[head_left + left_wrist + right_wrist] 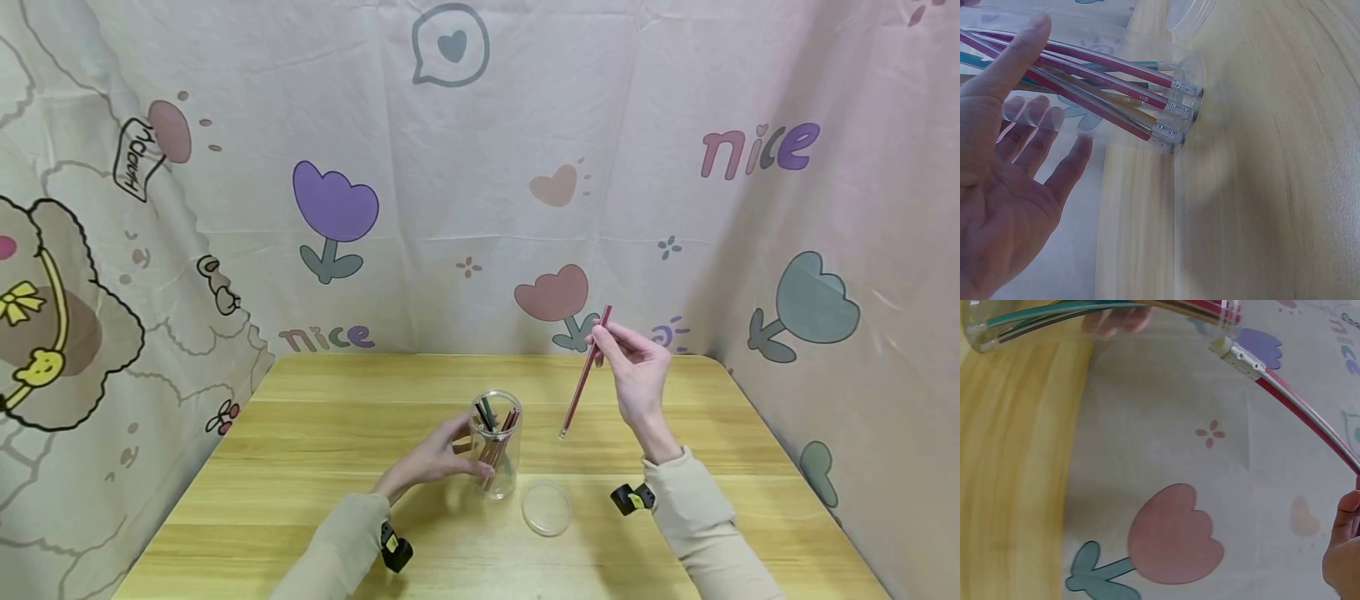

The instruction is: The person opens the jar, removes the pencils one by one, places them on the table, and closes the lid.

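Observation:
My left hand (pixel 431 457) grips a clear jar (pixel 508 477) standing on the table, thumb on the near side and fingers around the far side. Inside it lean several pencils (pixel 1116 84), red, green and brown, with their eraser ends at the bottom in the left wrist view. Up and to the right of the jar, my right hand (pixel 641 371) pinches a red pencil (pixel 582 383) near its upper end. That pencil slants, its metal ferrule and pale eraser (pixel 1238 357) pointing down toward the jar, above the table.
A round clear lid (pixel 547 508) lies on the wooden table (pixel 315 467), just right of the jar's base. Patterned cloth (pixel 450 167) hangs behind the table and along both sides. Each sleeve has a small black device (pixel 395 547) by the wrist.

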A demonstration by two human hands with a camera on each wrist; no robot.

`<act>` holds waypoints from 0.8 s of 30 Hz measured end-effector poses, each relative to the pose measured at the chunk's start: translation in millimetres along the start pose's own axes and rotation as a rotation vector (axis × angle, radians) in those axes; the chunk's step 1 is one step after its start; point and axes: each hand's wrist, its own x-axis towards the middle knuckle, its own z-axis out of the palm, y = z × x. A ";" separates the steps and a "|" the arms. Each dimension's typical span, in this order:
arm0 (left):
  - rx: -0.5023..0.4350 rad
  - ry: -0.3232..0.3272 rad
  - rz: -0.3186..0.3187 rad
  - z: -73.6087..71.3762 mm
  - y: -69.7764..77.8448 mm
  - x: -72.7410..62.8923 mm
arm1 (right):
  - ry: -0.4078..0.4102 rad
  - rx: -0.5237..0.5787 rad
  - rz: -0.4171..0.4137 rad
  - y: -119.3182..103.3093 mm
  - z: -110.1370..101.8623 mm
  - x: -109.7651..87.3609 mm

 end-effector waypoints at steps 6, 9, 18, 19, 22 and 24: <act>-0.011 -0.006 0.014 -0.1 0.8 -0.6 | 0.017 -0.100 0.139 16.3 -13.0 -5.1; -0.011 -0.007 0.015 -0.1 1.3 -0.4 | 0.033 -0.162 0.214 24.0 -20.2 -8.2; -0.005 0.000 0.011 0.2 2.3 -1.1 | 0.024 -0.280 0.352 52.6 -43.0 -23.5; -0.004 0.001 0.011 0.2 2.3 -1.1 | 0.004 -0.285 0.346 58.3 -47.3 -25.6; -0.002 0.002 0.009 0.1 2.3 -1.2 | -0.075 -0.268 0.310 83.7 -67.8 -32.4; -0.003 0.001 0.009 0.0 2.3 -1.3 | -0.109 -0.281 0.299 115.7 -91.5 -35.4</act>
